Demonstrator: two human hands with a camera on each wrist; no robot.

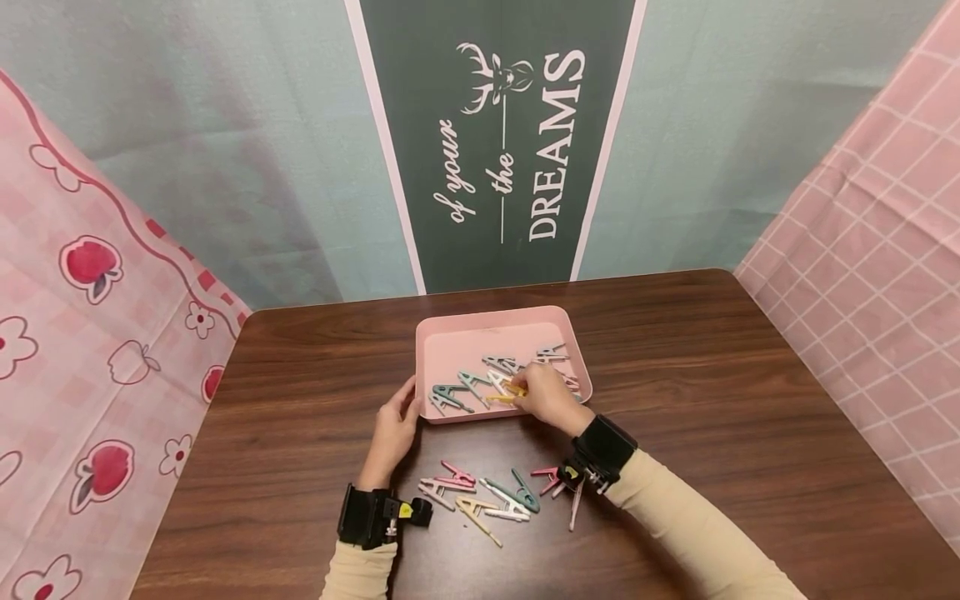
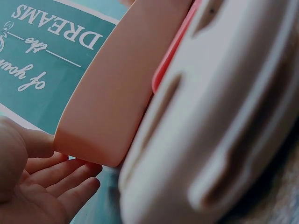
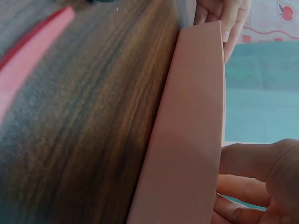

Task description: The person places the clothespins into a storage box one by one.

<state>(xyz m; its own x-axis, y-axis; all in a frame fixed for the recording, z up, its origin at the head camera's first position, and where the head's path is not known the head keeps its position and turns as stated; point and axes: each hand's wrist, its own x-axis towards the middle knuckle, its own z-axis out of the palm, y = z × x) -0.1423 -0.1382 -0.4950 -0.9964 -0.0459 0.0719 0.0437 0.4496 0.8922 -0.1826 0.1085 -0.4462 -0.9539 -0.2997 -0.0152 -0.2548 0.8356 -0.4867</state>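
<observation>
A pink tray (image 1: 461, 330) holds several clothespins, among them green, white and grey ones. My right hand (image 1: 551, 394) reaches over the tray's near edge and pinches a yellow clothespin (image 1: 501, 399) among the others. In the right wrist view the tray's wall hides what those fingers hold. Against the tray's left side rests my left hand (image 1: 395, 423), its thumb by the near corner. The left wrist view shows that hand's fingers (image 2: 77, 179) nearly straight beside the tray's end. Nearer me, loose clothespins lie on the table: a cream one (image 1: 472, 506), a green one (image 1: 527, 493), plus pink and white ones.
The brown wooden table (image 1: 697, 375) extends on both sides of the tray. Behind it hangs a teal curtain (image 1: 285, 167) with a dark lettered panel. Pink patterned cloths hang at left and right. A blurred pale clothespin (image 2: 210, 116) fills much of the left wrist view.
</observation>
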